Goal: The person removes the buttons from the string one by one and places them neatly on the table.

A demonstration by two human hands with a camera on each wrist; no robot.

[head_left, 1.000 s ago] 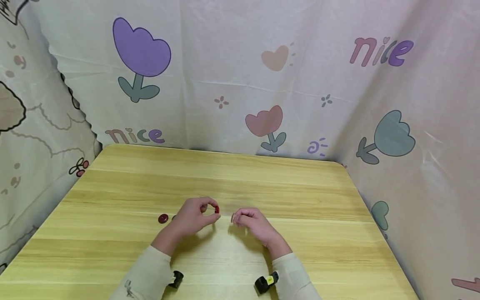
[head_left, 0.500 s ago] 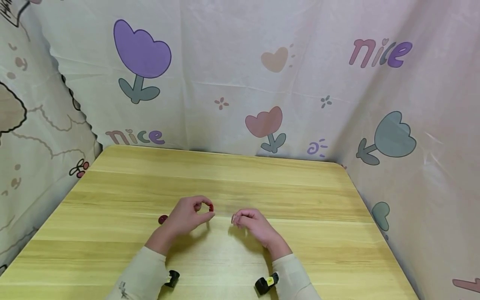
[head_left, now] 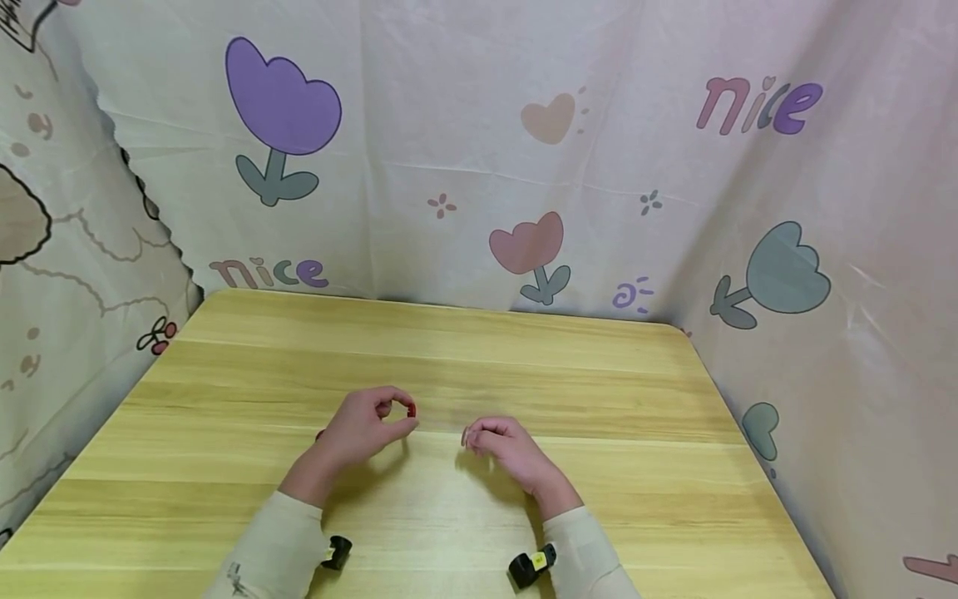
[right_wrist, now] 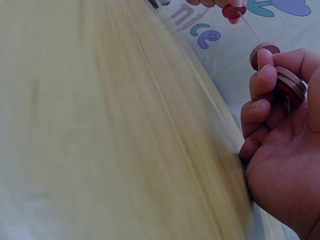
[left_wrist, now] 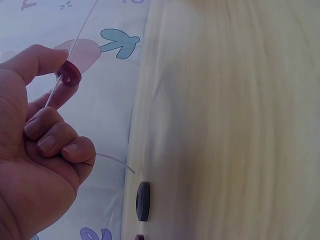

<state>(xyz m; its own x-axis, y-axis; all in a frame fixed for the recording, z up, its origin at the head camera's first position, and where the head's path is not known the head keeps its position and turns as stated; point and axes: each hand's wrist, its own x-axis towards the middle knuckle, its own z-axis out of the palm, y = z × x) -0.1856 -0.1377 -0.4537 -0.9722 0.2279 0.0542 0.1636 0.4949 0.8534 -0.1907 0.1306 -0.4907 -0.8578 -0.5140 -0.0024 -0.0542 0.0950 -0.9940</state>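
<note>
My left hand (head_left: 358, 426) pinches a red button (left_wrist: 70, 73) between thumb and forefinger. A thin white thread (left_wrist: 53, 92) runs through that button, and its other fingers are curled in. In the right wrist view the thread stretches on to several brown and red buttons (right_wrist: 264, 53) stacked at my right hand (head_left: 512, 453). Thumb and fingers of the right hand hold this stack; part of it is hidden inside the hand. On the table beyond the left hand a black button (left_wrist: 143, 201) lies near a dark red button (left_wrist: 139, 237), which is cut off by the frame.
Both hands are over a light wooden table (head_left: 584, 374). A printed curtain (head_left: 419, 100) hangs behind the table's far edge and along its sides. Black wrist devices (head_left: 531, 566) sit at both cuffs.
My left hand has drawn leftward, away from the right hand, carrying the red button along the thread. It now covers most of the loose buttons. The right hand has stayed still.
</note>
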